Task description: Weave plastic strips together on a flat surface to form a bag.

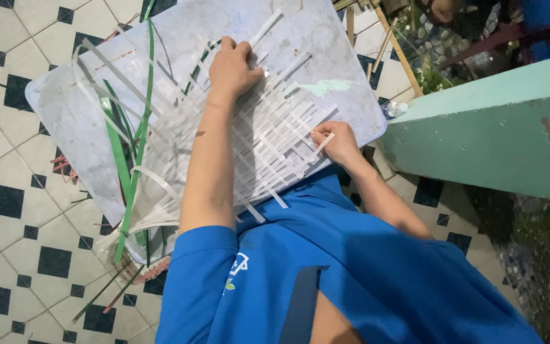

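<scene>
A mat of woven white plastic strips (268,140) lies on a pale board (77,127). My left hand (232,67) presses flat on the far part of the weave, fingers curled over the strips. At the mat's near right edge, my right hand (335,143) pinches the end of one white strip (323,144). Loose white strips fan out from the left side, bundled near the board's front corner (122,232). Green strips (136,137) lie among them.
The board rests over a black-and-white tiled floor (14,210). A green low wall (498,134) stands at the right. Wooden sticks (397,48) and a red chair leg (498,38) sit beyond it. Stray strips lie on the floor (106,293).
</scene>
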